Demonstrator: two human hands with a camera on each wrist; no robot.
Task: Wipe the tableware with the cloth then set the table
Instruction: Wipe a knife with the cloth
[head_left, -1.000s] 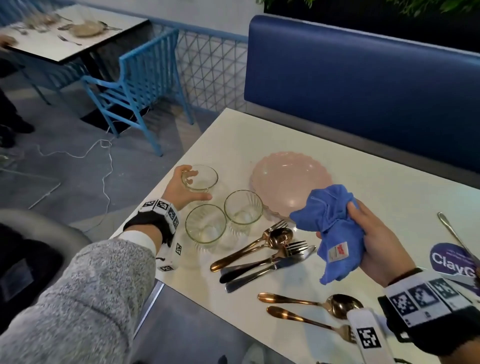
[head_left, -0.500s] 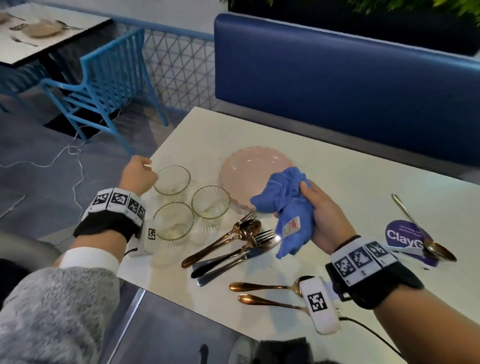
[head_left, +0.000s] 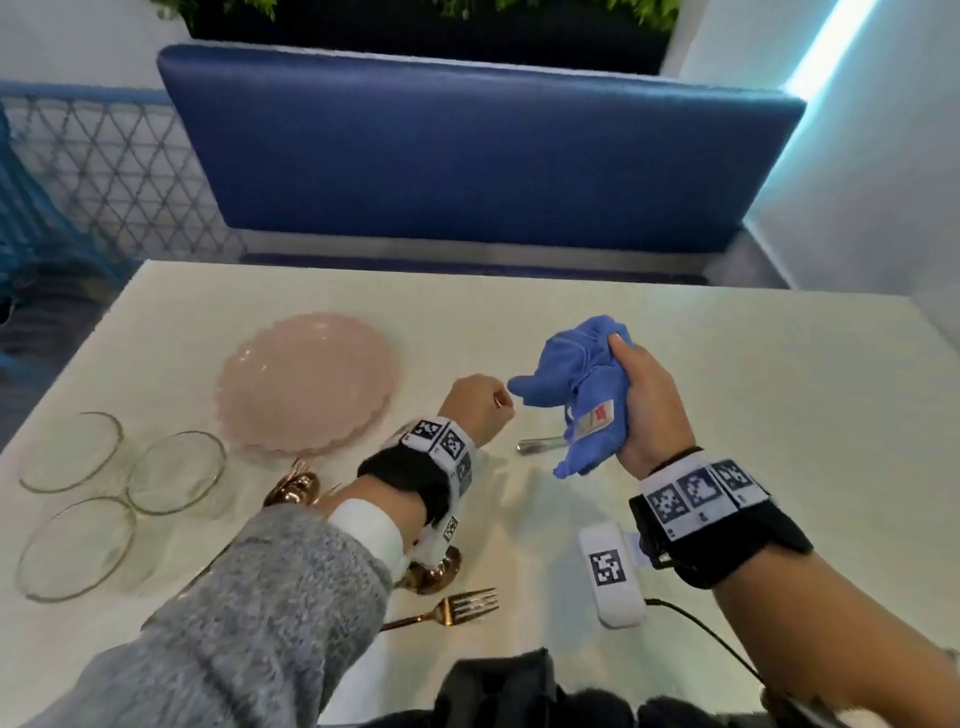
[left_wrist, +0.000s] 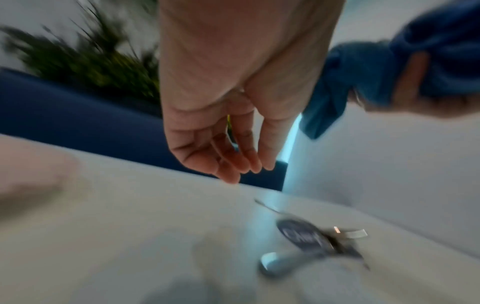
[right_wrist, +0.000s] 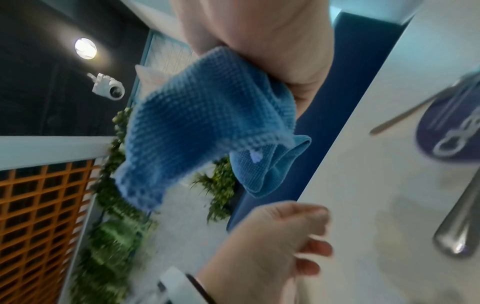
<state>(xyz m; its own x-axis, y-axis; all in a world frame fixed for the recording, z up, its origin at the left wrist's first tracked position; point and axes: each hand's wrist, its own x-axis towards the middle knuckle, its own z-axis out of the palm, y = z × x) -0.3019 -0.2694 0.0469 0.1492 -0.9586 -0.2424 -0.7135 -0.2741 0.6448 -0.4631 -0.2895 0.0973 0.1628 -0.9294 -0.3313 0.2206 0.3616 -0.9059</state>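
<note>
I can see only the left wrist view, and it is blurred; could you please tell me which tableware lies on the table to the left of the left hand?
Observer: Three clear glass bowls stand clustered by the white table's left edge, beside a pink scalloped plate.
Operator: Thank you. Is any cutlery near the person?
Observer: A gold fork lies by the near edge, its handle running under the grey sleeve.
Operator: Does the cloth bear any marking?
Observer: Yes, the blue waffle-weave cloth gripped by the right hand shows a white label with red print.
</note>
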